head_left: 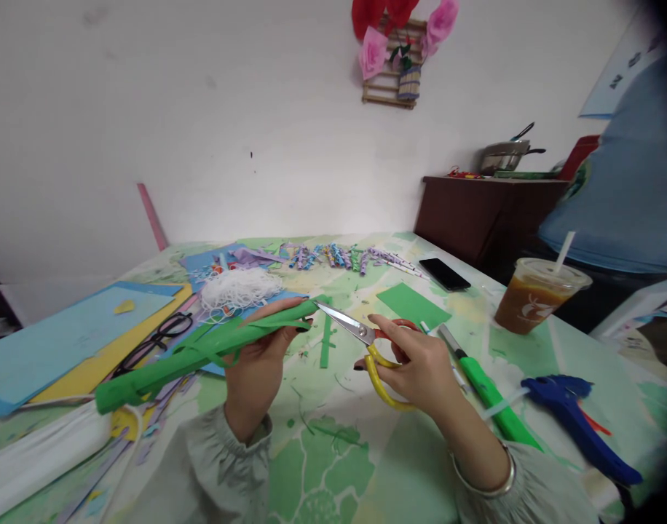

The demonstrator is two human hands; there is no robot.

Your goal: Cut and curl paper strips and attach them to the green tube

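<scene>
My left hand (257,371) is closed around a long roll of green paper (191,353), which slants from the lower left up to the middle. In my right hand (421,360) is a pair of scissors (360,331) with red and yellow handles. The blades look nearly closed, and their tips are at the upper end of the green roll; I cannot tell if they touch it. Beneath the tips lies a narrow green paper strip (325,342) on the table. A green paper rectangle (413,304) lies beyond my right hand.
A blue glue gun (579,418) and a green-handled utility knife (489,393) lie on the right. Behind them stand an iced drink (541,295) and a phone (444,274). Eyeglasses (156,340), white string (240,287) and coloured paper sheets (76,327) occupy the left. Curled paper strips (338,256) line the back.
</scene>
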